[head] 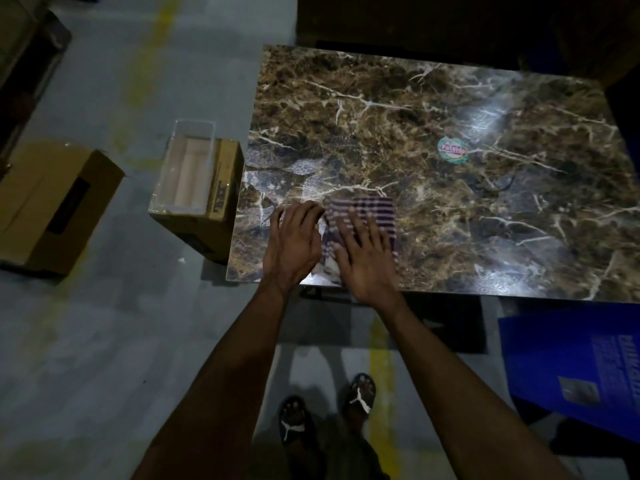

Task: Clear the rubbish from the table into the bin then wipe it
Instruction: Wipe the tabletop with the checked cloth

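Both hands, left hand [294,242] and right hand [363,252], are pressing flat with straight fingers on the striped cloth [360,216] near the table [450,220] front edge, so it is risking to slip off or miss the sticker [452,151].

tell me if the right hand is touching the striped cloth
Touching. The head view shows the right hand lying flat on the striped cloth, its straight fingers spread over the stripes with no gap visible.

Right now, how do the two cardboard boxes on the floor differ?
The box beside the table stands upright with a clear-walled liner open at its top; the far-left box lies tilted, flaps loose, inside dark. The first sits against the table edge; the second sits apart. Both are brown cardboard.
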Motion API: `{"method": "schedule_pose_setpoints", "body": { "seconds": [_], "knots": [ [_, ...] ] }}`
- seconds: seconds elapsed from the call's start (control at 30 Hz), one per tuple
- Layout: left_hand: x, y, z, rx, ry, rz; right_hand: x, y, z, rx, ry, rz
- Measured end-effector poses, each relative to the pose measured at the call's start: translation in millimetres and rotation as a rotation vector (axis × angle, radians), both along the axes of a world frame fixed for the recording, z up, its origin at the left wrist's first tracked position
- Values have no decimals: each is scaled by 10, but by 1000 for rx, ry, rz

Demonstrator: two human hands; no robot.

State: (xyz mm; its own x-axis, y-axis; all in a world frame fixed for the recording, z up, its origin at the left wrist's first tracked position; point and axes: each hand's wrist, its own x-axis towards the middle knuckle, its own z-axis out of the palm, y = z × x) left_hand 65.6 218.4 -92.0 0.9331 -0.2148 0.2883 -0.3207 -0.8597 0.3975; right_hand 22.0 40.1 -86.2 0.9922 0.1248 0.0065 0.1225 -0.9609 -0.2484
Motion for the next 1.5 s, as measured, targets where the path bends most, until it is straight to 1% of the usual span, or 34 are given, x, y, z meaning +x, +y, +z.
{"method": "schedule_pose_setpoints", "body": {
  "seconds": [0.07, 0.13, 0.27, 0.37, 0.43, 0.57, 0.6, 0.67, 0.8, 0.9, 1.0, 1.1, 1.13, 1.2, 1.27, 1.33, 1.4, 1.5],
  "knots": [
    [6, 5, -3, 7, 7, 3, -234, -80, 23, 2, -1, 96],
    [-5, 5, 8, 22, 17, 4, -398, -255, 38, -12, 3, 100],
    [10, 7, 6, 53, 18, 1, -258, -595, 41, -6, 20, 8],
    [-3, -48, 9, 53, 19, 31, 40, -535, 34, 29, 17, -86],
    [-46, -179, 14, 55, 37, 108, 87, -404, 40, 35, 31, -79],
    [-187, -686, 61, -14, 161, 391, -305, -546, 26, 0, 16, 173],
    [-220, -803, 75, -21, 187, 460, -399, -652, 25, 0, 23, 190],
    [-287, -950, 80, -20, 216, 538, -437, -876, 30, 9, 24, 155],
    [-316, -986, 29, 39, 223, 516, -61, -963, 42, 21, 26, 23],
    [-301, -1006, -9, 95, 191, 390, 116, -752, 18, 52, 6, 0],
    [-279, -983, -28, 88, 203, 343, -57, -766, -23, 31, -15, 143],
    [-289, -986, -2, 37, 213, 341, -313, -1081, -30, 5, -5, 237],
    [-296, -993, 12, 26, 207, 342, -337, -1200, -18, 1, -4, 227],
    [-297, -996, 35, 23, 196, 347, -243, -1359, -9, 8, 0, 140],
    [-298, -992, 32, 40, 178, 347, -31, -1331, -13, 30, -9, 25],
    [-307, -990, 13, 52, 173, 347, 147, -1161, -3, 34, -12, -20],
    [-301, -984, 6, 77, 175, 344, 196, -1000, 3, 51, 3, 31],
    [-302, -973, 7, 91, 184, 327, -41, -1026, 9, 52, 5, 205]
  ]
}}
